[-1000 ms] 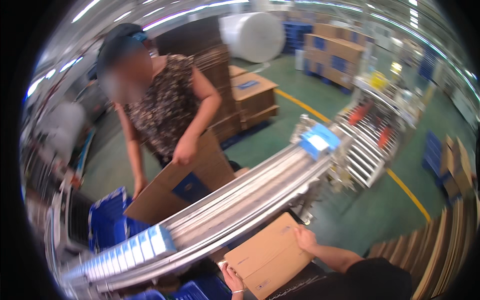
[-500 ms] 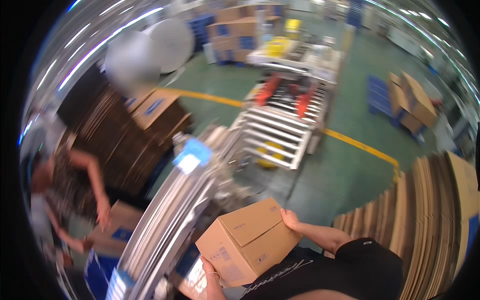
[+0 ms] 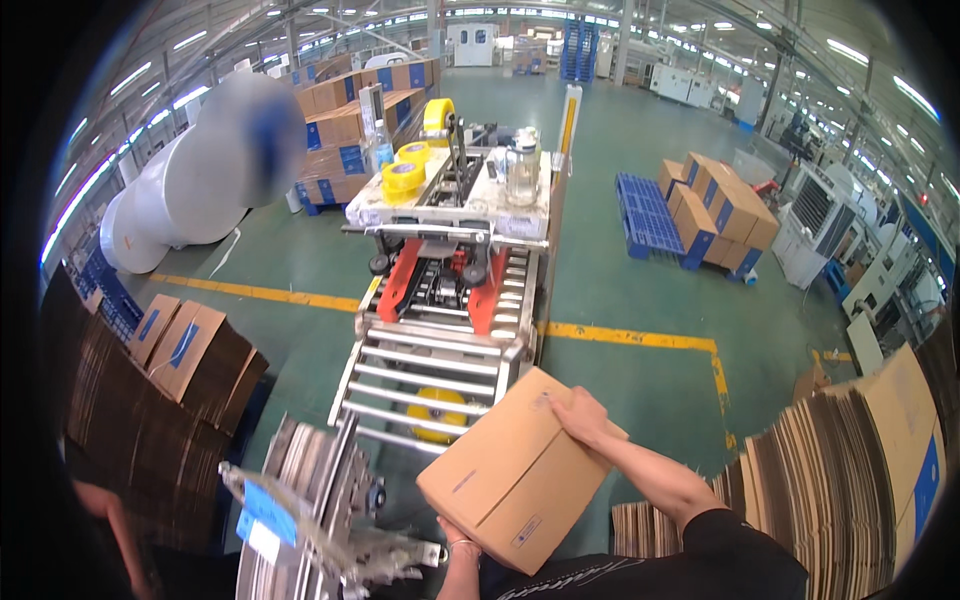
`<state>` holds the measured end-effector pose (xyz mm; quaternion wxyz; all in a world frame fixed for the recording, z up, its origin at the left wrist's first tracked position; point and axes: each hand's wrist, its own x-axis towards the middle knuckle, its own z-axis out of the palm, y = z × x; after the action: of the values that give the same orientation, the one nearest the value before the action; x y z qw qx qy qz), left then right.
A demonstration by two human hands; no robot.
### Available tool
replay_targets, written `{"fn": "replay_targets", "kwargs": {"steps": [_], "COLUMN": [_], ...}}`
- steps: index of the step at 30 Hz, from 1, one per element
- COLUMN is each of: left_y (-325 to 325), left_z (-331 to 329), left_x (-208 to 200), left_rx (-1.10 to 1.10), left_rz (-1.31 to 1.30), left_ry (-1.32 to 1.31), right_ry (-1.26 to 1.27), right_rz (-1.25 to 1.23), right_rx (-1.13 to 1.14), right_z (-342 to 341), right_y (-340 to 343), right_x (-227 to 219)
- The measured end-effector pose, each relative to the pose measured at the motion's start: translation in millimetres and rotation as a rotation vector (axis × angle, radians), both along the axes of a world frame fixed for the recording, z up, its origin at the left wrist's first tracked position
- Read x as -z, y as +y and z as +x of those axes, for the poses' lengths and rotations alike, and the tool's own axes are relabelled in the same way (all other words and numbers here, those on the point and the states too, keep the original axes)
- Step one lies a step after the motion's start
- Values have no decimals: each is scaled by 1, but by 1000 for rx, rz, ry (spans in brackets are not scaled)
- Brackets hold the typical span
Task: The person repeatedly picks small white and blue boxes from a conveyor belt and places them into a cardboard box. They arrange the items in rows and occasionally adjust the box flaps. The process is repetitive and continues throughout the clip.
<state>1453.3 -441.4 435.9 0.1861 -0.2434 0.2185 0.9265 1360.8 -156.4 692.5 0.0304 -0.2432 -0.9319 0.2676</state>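
A closed brown cardboard box [image 3: 515, 470] is held tilted in front of my body, just short of the roller conveyor. My right hand [image 3: 580, 415] grips its far right edge, with the fingers over the top. At the near left lower corner, my left hand [image 3: 458, 535] supports the box, its fingers partly hidden beneath it. Beyond the box lies the roller conveyor [image 3: 425, 375], leading into a carton sealing machine [image 3: 440, 270] with red side guides. Rolls of yellow tape [image 3: 404, 178] and a clear jar [image 3: 521, 175] sit on top of the machine.
Flattened cardboard stacks stand at the right [image 3: 830, 490] and left [image 3: 130, 430]. A metal machine frame [image 3: 330, 510] is at near left, with a co-worker's arm [image 3: 115, 520] beyond. Boxes rest by a blue pallet [image 3: 650, 215] at far right. Large white rolls [image 3: 180, 195] lie far left.
My view has turned left and lifted toward the conveyor. The box, still in both hands, has come nearer the rollers. The co-worker has slipped mostly out of view at the left.
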Motion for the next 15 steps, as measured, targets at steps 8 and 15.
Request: {"fn": "replay_targets", "kwargs": {"steps": [8,15], "left_y": [27,34], "left_z": [-143,-287], "left_x": [25,-26], "left_rx": [-4,-275], "left_rz": [-380,-1640], "left_ry": [-257,-127], "right_ry": [212,211], "right_rz": [450,332], "right_rx": [-1030,-1060], "right_z": [-189,-280], "right_y": [-113,-131], "right_x": [81,101]}}
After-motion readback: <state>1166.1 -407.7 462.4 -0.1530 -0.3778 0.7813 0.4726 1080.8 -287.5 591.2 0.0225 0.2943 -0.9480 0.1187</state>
